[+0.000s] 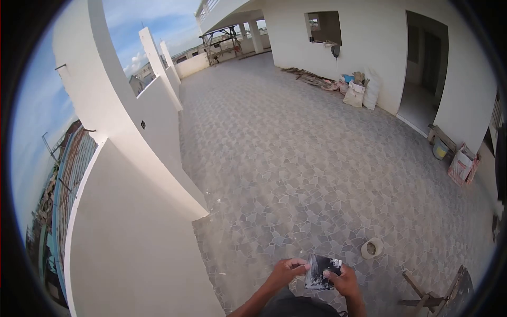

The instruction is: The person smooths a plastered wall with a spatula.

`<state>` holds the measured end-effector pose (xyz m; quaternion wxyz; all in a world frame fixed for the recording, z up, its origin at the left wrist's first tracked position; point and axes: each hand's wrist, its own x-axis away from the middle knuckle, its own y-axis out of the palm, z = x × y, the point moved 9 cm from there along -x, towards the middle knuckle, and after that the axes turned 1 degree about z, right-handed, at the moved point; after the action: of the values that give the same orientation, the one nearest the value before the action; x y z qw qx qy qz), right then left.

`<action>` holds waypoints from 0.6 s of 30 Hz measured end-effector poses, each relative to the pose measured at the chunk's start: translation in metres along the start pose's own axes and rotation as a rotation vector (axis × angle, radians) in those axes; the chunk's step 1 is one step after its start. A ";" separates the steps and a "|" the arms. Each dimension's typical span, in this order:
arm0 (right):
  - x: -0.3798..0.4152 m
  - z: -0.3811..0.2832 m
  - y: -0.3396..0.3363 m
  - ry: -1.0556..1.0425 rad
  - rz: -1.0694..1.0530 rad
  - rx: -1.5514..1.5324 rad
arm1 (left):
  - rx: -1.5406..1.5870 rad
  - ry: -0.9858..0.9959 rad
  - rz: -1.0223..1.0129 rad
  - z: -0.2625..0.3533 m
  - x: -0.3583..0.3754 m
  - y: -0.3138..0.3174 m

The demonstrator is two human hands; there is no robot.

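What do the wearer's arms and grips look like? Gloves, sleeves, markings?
Left grip and right grip: ordinary five-fingered human hands, no gloves. Left forearm and right forearm are bare as far as the picture shows: no sleeves, watch, cables or markings visible. Rings or fine marks: too small to tell.

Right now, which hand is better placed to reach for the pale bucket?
Probably the right hand: it is nearer the pale bucket, though its fingers hold the dark smeared sheet. The left hand is on the sheet's far side.
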<state>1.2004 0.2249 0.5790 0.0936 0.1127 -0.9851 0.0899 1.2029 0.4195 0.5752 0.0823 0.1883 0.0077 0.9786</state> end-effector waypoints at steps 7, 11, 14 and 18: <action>-0.175 -0.070 0.044 -0.008 0.029 -0.166 | -0.060 0.098 -0.047 0.085 -0.142 -0.116; -0.247 -0.099 0.038 0.001 0.084 -0.194 | -0.043 0.087 -0.126 0.122 -0.221 -0.141; -0.304 -0.090 0.024 0.020 0.150 -0.402 | -0.031 0.076 -0.155 0.135 -0.291 -0.142; -0.393 -0.077 -0.010 0.051 0.184 -0.656 | -0.103 0.124 -0.169 0.169 -0.388 -0.131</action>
<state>1.5912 0.3109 0.5744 0.1408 -0.0148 -0.9649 -0.2209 1.6411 0.4821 0.5838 0.1735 0.1215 -0.0218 0.9771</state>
